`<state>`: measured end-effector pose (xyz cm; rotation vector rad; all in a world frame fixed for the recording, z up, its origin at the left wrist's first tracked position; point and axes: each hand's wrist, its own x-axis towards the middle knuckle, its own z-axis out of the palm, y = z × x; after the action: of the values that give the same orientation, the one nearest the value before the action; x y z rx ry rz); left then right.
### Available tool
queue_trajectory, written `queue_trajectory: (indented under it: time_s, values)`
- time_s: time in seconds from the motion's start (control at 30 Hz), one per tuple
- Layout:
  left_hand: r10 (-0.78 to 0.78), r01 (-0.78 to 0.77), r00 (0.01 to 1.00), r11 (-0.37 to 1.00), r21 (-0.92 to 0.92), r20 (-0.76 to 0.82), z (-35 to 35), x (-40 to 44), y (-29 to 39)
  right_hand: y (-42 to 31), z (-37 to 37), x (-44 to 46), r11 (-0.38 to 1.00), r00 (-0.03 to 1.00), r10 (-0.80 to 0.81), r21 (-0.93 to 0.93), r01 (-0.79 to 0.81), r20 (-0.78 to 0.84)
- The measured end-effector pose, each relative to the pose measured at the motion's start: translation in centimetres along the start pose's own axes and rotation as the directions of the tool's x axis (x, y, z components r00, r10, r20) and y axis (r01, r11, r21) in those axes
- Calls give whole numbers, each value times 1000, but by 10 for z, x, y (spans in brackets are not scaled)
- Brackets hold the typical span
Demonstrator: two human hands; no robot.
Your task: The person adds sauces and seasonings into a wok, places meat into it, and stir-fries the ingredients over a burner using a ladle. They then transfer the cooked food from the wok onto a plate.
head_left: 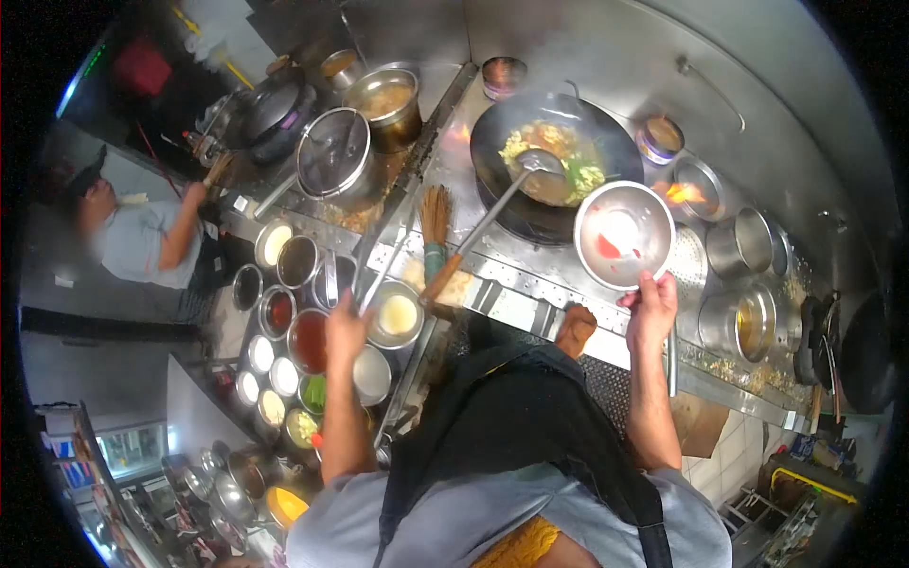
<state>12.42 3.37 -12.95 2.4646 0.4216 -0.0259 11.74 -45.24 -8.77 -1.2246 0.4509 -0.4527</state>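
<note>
My right hand (pixel 652 308) grips the rim of a metal bowl (pixel 592 248), tilted so its inside shows a little red liquid. The bowl is beside the wok (pixel 488 142), which holds egg pieces, something green and broth. A ladle (pixel 492 213) with a wooden handle leans in the wok, its head in the food. On the left, my left hand (pixel 346 327) is closed around the end of a long metal utensil (pixel 379 279); its far end is blurred. Just right of that hand is a bowl with a pale yellow content (pixel 398 315).
Flames flicker by the wok. A bamboo brush (pixel 436 222) stands at the stove's front. Seasoning containers (pixel 308 341) crowd the left. A strainer on a pot (pixel 333 156) and a stockpot (pixel 383 109) stand back left, steel pots (pixel 739 241) on the right. Another person (pixel 151 237) works far left.
</note>
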Motion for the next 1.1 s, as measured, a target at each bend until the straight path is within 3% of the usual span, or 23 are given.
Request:
queue_trajectory:
  time_s: [0.07, 0.1, 0.13, 0.2, 0.33, 0.4, 0.43, 0.53, 0.63, 0.67, 0.73, 0.77, 0.8, 0.83, 0.87, 0.93, 1.1]
  values:
    - [117, -117, 993, 992, -45, -7, 52, -34, -51, -5, -40, -17, 999, 999, -35, -5, 35, -24]
    - [79, -73, 994, 994, -79, 70, 58, -56, -31, -6, -58, -25, 999, 998, -42, 8, 42, -43]
    - [168, -163, 984, 982, -99, 51, 80, -68, -37, -7, -73, -33, 999, 998, -39, 5, 39, -39]
    - [84, -72, 982, 995, -73, 169, 86, -93, 20, -9, -101, -51, 999, 996, -39, 0, 39, -85]
    - [63, -34, 967, 992, -121, 246, 162, -70, 41, -3, -142, -85, 999, 998, -32, -9, 31, -58]
    - [152, -169, 978, 978, 120, 140, 228, -27, 9, -4, -151, -107, 998, 997, 50, -43, -52, -53]
    - [155, -169, 980, 980, 108, 125, 247, -12, 4, -2, -153, -117, 998, 997, 61, -32, -62, -40]
    - [39, -41, 999, 998, -53, -36, 258, -6, 9, 1, -155, -140, 988, 990, 141, -63, -142, -27]
    - [140, -139, 990, 974, -181, -5, 223, -37, 23, 7, -148, -157, 983, 983, 176, -61, -174, 40]
    - [180, -212, 974, 933, -292, -135, 214, -53, 18, 13, -146, -163, 978, 978, 202, -65, -199, 43]
    - [-20, -128, 974, 775, -619, -226, 226, -43, -47, 18, -140, -170, 975, 971, 222, -53, -218, 89]
    - [-112, -135, 902, 844, -520, -416, 189, -53, -50, 18, -137, -175, 971, 966, 236, -67, -230, 103]
    - [-300, -67, 853, 750, -659, -428, 174, -40, -75, 19, -135, -182, 965, 961, 256, -86, -247, 109]
    - [-364, -82, 860, 593, -801, -358, 131, -47, -68, 19, -134, -187, 965, 956, 260, -82, -251, 138]
    - [-440, -4, 876, 402, -915, -197, 107, -35, -79, 19, -132, -191, 963, 955, 264, -91, -254, 137]
    - [-460, -14, 880, 223, -975, -118, 68, -13, -79, 20, -129, -200, 960, 948, 279, -79, -269, 156]
    - [-223, 272, 945, 135, -953, 238, 25, 61, -68, 13, -128, -228, 963, 961, 263, -88, -255, 84]
